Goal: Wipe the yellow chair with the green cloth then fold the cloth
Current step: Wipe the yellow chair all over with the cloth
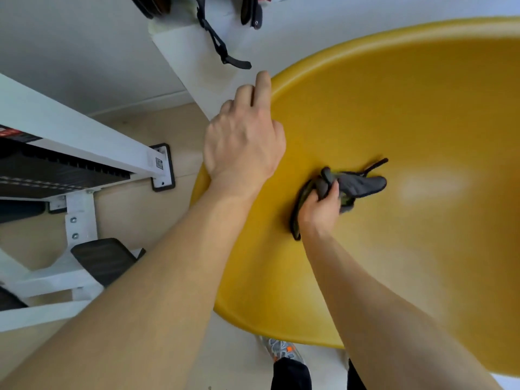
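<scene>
Looking down through the head camera, I have the chair filling the right side of the view, its yellow shell seen from above with the rim curving from the top right round to the lower middle. My left hand sits on the rim at the chair's left edge. Its fingers curl over the outer side, the thumb lies against the inner face, and the forefinger lies straighter along the rim, so it grips the shell. My right hand is down inside the seat, fingers and thumb closed round the cloth. The cloth is bunched, dark grey-green, and lies on the seat surface. One flap sticks out to the right of the hand, another edge trails down past the wrist, and a thin dark loop pokes out at the flap's top. Both forearms are bare.

Left of the chair stands a white metal frame with a black foot plate on the pale floor, and a black pad lies lower on that frame. Black straps hang down at the top of the view, near the chair's rim. Below the chair's front edge I can make out a grey and orange shoe.
</scene>
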A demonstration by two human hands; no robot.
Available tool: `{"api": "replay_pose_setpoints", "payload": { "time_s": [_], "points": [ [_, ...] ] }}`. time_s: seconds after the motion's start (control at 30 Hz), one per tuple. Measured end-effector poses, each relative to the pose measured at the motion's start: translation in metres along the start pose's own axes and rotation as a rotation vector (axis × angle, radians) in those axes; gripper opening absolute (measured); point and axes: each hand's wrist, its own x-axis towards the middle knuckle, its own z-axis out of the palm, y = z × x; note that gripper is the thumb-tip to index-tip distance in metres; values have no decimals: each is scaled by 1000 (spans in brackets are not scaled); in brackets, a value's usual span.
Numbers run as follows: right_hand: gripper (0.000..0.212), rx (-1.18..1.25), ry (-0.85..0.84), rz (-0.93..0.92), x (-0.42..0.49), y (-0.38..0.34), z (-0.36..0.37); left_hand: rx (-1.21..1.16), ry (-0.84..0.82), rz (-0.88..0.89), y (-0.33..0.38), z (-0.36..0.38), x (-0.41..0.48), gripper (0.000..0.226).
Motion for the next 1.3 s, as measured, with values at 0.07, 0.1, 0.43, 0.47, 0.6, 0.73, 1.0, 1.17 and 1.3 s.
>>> {"api": "replay_pose_setpoints", "payload": {
  "time_s": [0.07, 0.1, 0.43, 0.47, 0.6, 0.73, 1.0, 1.17, 1.3],
  "points": [
    [64, 185, 31, -87, -1, -69, 10, -37, -33, -20, 1, -6, -2, 58],
    [65, 237, 49, -149, -6, -98, 13, -68, -38, -31, 1, -8, -1, 56],
    [68, 20, -215, -27, -75, -24, 10, -400, -5, -80, -8, -14, -2, 45],
    [67, 141, -223, -72, -80, -44, 8, -453, -12, -74, -11, -15, -3, 45],
    [69, 447, -338, -439, -106, -110, 2, -741, -9, -222, -32, -20, -20, 47],
    [78, -39, -452, -524, -91, -11, -11, -329, -65, -140, -38, -15, -66, 52],
    [111, -983, -444, -844, -49, 168, -113, -76, -595, 239, 53, 87, -161, 57],
    [74, -1075, -474, -1097, -8, 185, -118, 87, -707, 381, 80, 158, -167, 71],
    [57, -1040, -468, -1257, 20, 169, -117, 154, -691, 369, 83, 162, -138, 27]
  ]
}}
